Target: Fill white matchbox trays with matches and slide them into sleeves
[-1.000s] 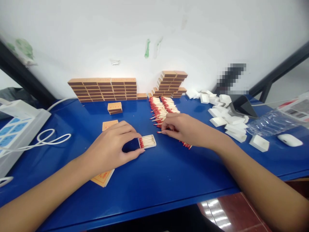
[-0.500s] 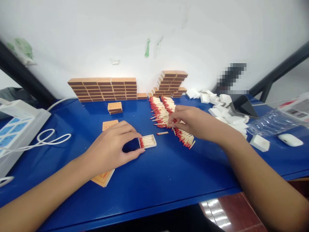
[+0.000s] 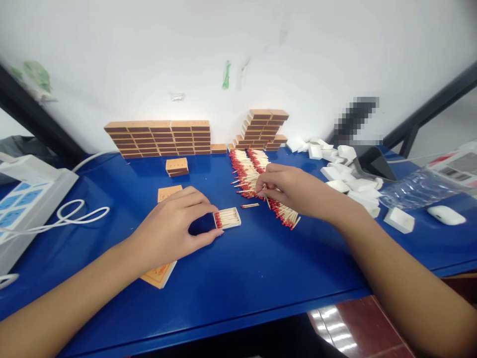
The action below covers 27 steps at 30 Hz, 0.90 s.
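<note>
My left hand point(image 3: 175, 223) rests on the blue table, thumb and forefinger closed on the near-left end of a small white matchbox tray point(image 3: 238, 224). Red-headed matches point(image 3: 228, 217) lie side by side in that tray. My right hand point(image 3: 283, 186) is over the large pile of loose matches point(image 3: 242, 166), its fingertips pinched together at the pile's edge, apparently on matches. A couple of loose matches point(image 3: 249, 205) lie between the tray and the pile. Under and beside my left forearm sit orange matchbox sleeves point(image 3: 158, 276), partly covered.
Stacked matchboxes point(image 3: 160, 139) line the wall, with a second stepped stack point(image 3: 264, 127) behind the pile. Two matchboxes point(image 3: 177, 166) stand nearer. White empty trays point(image 3: 343, 169) heap at the right, beside a plastic bag point(image 3: 417, 191) and a white earphone case point(image 3: 446, 215). A power strip point(image 3: 33, 204) lies left.
My right hand has shifted slightly left over the match pile, fingertips still pinched. My left hand and the tray have stayed in place.
</note>
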Tool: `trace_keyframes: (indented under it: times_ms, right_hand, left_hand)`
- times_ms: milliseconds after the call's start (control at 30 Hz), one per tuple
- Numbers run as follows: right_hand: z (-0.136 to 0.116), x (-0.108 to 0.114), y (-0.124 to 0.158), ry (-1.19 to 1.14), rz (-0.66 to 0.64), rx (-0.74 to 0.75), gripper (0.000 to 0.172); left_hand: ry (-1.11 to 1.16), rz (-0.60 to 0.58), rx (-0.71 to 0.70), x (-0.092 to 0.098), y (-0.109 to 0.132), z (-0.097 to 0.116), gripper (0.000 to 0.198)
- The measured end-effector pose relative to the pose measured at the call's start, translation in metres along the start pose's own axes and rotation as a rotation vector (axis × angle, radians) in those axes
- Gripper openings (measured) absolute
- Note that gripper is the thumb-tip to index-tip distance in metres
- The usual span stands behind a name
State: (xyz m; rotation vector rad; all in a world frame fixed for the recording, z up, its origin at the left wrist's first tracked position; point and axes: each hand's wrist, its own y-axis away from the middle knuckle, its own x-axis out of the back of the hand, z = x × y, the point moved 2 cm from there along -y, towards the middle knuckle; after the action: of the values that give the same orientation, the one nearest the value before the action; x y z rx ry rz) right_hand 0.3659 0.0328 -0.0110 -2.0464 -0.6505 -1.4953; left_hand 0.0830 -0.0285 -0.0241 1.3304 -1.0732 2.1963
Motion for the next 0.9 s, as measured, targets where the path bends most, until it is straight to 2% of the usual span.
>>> trace_keyframes:
  times_ms: [100,400,633,800,900]
  right_hand:
    - [-0.001,0.0,-0.001,0.011,0.052,0.013,0.009]
    - [-0.002,-0.004,-0.002,0.02,0.01,-0.023,0.012]
    - [-0.008,-0.005,-0.003,-0.008,0.103,-0.009,0.009]
    - [-0.007,-0.011,-0.005,0.008,0.082,-0.013,0.012]
    - [-0.007,-0.007,-0.005,-0.01,0.091,0.01,0.013]
  left_hand:
    - [-0.002,0.001,0.0,0.0,0.0,0.0,0.023]
    - [-0.006,0.003,-0.007,0.001,0.0,0.001,0.023]
    - [-0.009,-0.008,-0.005,0.0,0.0,0.0,0.024]
    - [-0.003,-0.004,-0.007,0.0,0.0,0.0,0.023]
    - [0.0,-0.004,-0.003,0.001,0.0,0.001,0.023]
